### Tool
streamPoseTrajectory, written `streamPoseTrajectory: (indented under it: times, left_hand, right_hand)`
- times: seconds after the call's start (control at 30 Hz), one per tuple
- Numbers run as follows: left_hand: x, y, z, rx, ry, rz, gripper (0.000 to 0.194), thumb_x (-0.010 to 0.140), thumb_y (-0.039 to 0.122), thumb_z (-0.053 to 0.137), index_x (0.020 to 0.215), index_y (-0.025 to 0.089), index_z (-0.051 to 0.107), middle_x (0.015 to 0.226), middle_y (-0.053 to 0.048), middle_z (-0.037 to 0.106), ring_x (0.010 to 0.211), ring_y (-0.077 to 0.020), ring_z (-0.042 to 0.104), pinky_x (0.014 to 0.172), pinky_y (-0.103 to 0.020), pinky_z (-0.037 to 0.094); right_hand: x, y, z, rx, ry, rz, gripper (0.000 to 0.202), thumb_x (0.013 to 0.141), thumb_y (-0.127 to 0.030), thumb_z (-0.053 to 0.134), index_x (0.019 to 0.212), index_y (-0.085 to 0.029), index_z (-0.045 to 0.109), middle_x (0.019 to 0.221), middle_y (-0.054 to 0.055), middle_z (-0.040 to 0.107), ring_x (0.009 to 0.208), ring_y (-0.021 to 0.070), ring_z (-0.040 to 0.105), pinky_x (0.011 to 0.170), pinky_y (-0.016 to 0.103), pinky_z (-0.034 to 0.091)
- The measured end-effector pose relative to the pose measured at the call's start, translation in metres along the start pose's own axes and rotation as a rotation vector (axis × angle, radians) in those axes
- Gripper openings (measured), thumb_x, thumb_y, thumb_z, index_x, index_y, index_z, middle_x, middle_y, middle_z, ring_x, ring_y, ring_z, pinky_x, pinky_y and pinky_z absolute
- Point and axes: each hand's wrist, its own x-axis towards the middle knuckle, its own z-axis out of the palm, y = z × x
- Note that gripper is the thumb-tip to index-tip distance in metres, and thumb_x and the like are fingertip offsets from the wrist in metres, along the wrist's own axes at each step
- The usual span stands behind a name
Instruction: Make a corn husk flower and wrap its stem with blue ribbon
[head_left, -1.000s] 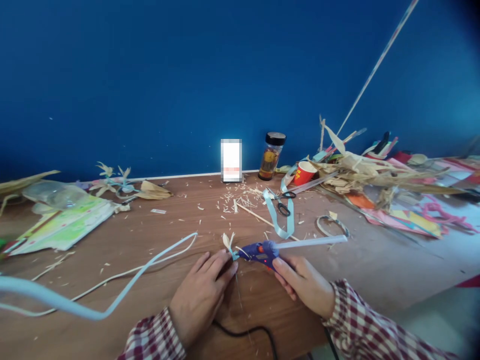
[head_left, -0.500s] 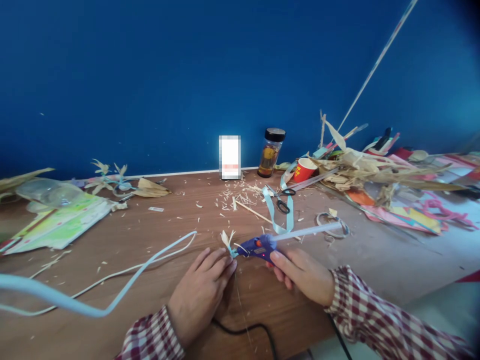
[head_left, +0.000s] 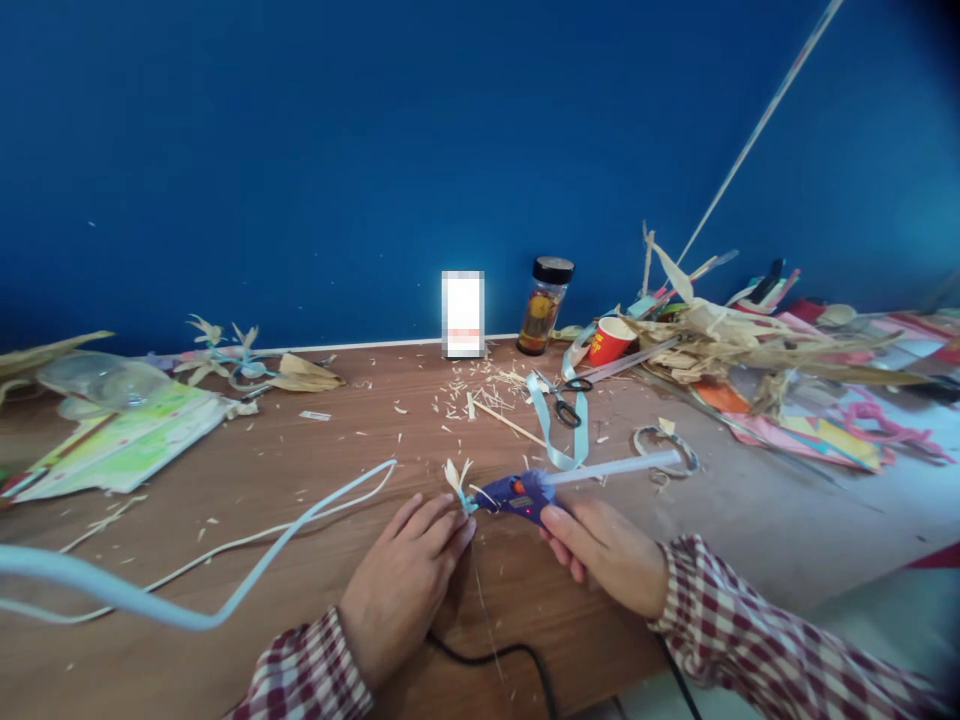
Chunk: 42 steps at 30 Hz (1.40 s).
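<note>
My right hand is wrapped round the grip of a blue hot glue gun. A long translucent glue stick sticks out of its back end, and a small red light glows on its side. The gun's nozzle points left, at a small flower with pale petals and light-blue ribbon at its base. My left hand lies low over the table, its thumb and fingertips closed on the flower's base. Nozzle and flower base meet or nearly meet; I cannot tell which. A thin thread hangs from that spot.
Light-blue ribbon and black scissors lie beyond the gun. Farther back stand a jar and a red paper cup. Dried husks pile up at right. A light-blue strip crosses the left; a black cord runs below.
Both hands, the glue gun and the flower hold nearly the same position. The whole view has shifted very slightly.
</note>
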Motion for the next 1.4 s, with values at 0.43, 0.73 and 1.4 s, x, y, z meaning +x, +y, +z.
streamPoseTrajectory:
  times: [0.43,0.73,1.4]
  left_hand:
    - [0.0007,-0.0008,-0.0041,0.002,-0.029,0.005,0.037,0.086,0.022,0.039,0.122,0.023,0.048,0.118,-0.002,0.056,0.118,-0.0185,0.038,0.103,-0.038,0.025]
    - [0.0002,0.0007,-0.0019,-0.018,-0.005,0.001,0.038,0.086,0.022,0.041,0.123,0.023,0.048,0.118,-0.003,0.056,0.119,-0.0190,0.036,0.103,-0.039,0.023]
    - [0.0006,0.0001,-0.0033,-0.021,-0.006,-0.004,0.037,0.085,0.020,0.042,0.122,0.023,0.049,0.119,-0.003,0.056,0.117,-0.0189,0.038,0.103,-0.039,0.025]
  right_hand:
    - [-0.0040,0.0054,0.0011,0.139,0.036,0.007,0.044,0.088,-0.049,0.027,0.077,-0.017,0.055,0.061,0.000,0.054,0.047,0.0086,0.051,0.046,0.020,0.039]
    - [-0.0027,0.0083,0.0037,0.080,0.039,0.018,0.046,0.088,-0.049,0.026,0.078,-0.016,0.057,0.058,-0.001,0.054,0.045,0.0088,0.051,0.045,0.020,0.038]
    - [-0.0064,0.0067,0.0015,0.107,0.029,0.014,0.045,0.088,-0.050,0.026,0.079,-0.017,0.057,0.059,-0.001,0.054,0.046,0.0088,0.050,0.045,0.020,0.038]
